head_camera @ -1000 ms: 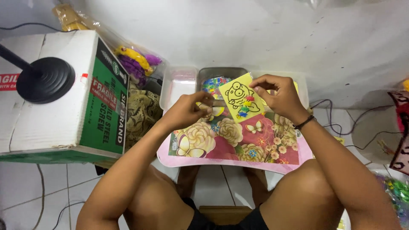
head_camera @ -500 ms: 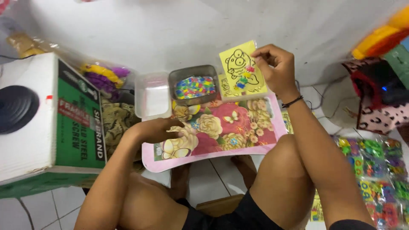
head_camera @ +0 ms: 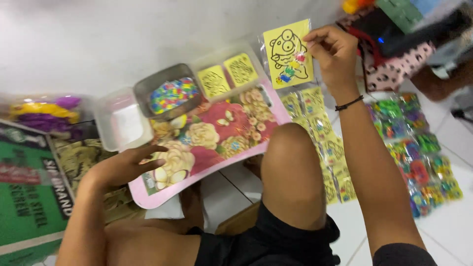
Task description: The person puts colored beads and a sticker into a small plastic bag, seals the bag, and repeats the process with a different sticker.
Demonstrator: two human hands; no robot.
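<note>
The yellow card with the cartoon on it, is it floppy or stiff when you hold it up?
Probably fairly stiff: the right hand pinches the yellow card at one edge, yet it stays flat. It looks thin, so likely light. Its clear wrapper may feel slippery.

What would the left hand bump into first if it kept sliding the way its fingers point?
The left hand points across the flowery tray. Going on, it likely meets the metal tin of colourful beads first, though depth is hard to judge.

place: home floor workspace | cues: white floor tiles [head_camera: 446,143]; packaged craft kits [head_camera: 419,148]; cardboard box [head_camera: 29,202]
</note>
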